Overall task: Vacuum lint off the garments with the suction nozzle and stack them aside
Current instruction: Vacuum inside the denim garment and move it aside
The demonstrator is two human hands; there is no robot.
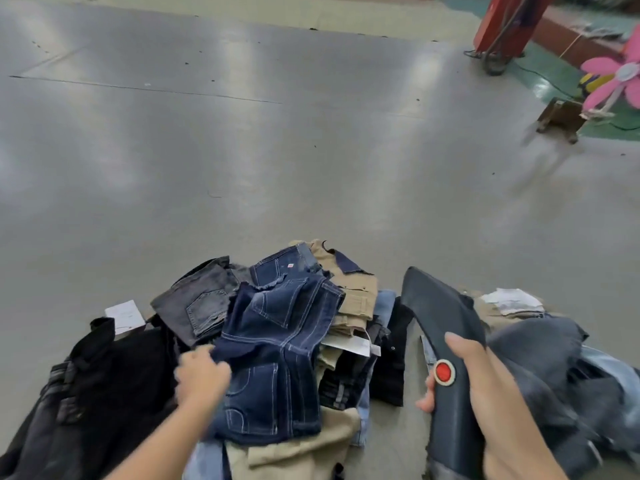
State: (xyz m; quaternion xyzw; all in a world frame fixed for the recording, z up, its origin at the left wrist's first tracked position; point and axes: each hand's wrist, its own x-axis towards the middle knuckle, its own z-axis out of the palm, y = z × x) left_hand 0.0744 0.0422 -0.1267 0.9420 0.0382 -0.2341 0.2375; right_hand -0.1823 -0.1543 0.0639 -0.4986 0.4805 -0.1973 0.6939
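**Inspector:** Report the hands.

**Onlooker:** The left hand [202, 374] is at the near left edge of the dark blue jeans [277, 355]. Its fingers are curled round that edge, gripping the denim. The right hand [485, 386] holds the nozzle [440, 313], a dark grey wedge-shaped body with a red button [443, 372]. The fingers wrap the handle, thumb on one side, forefinger lying straight along the top.

**Inspector:** Where does the nozzle stand?

**Onlooker:** Raised over the right side, tip pointing away from the person, between the middle heap and the right pile [554, 362]. I cannot tell whether it touches any cloth.

**Inspector:** And the garments?

**Onlooker:** All on the grey worktop [242, 150]. The jeans lie on top of the middle heap. Grey jeans [197, 303] lie just behind them to the left, khaki trousers [356, 299] to the right. A black garment [104, 375] lies at the near left. White paper tags [126, 315] show among them.

**Inspector:** Anything beyond?

**Onlooker:** A pink flower-shaped thing [613, 77] at the far right.
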